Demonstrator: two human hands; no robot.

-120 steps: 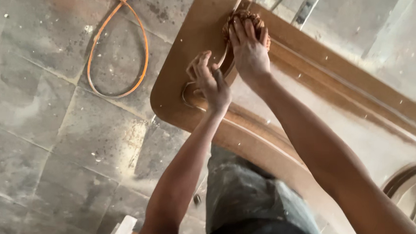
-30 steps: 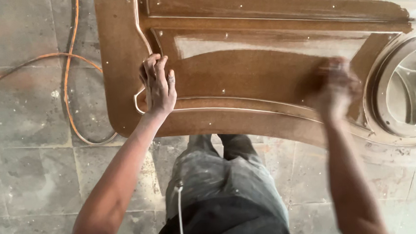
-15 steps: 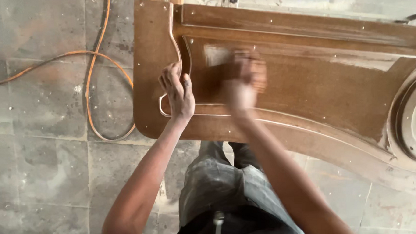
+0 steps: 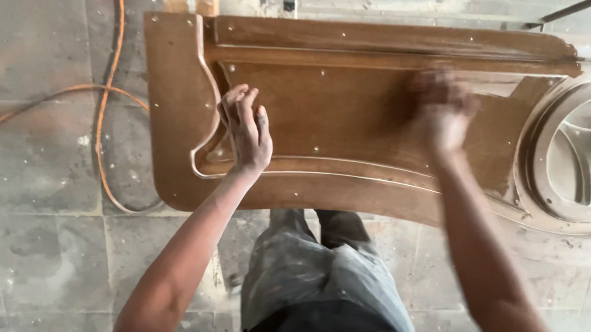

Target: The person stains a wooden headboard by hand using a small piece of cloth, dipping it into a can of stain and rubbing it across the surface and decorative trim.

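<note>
A large brown carved wooden panel [image 4: 346, 117] lies flat in front of me, with raised mouldings and pale dust specks. My left hand [image 4: 245, 129] rests flat on its left part, beside the curved moulding, fingers stretched out and holding nothing. My right hand [image 4: 442, 110] is on the recessed middle field further right. It is blurred by motion, and I cannot tell whether anything is under its palm. The wood looks darker where that hand passes than in the dusty area at the right.
A round carved ring [image 4: 577, 157] forms the panel's right end. An orange cable [image 4: 103, 95] loops over the grey stone floor [image 4: 40, 250] at the left. My legs in dusty grey trousers [image 4: 314, 278] stand below the panel's near edge.
My right hand has swept from beside my left hand to the right along the panel's middle field. My left hand stays pressed on the same spot.
</note>
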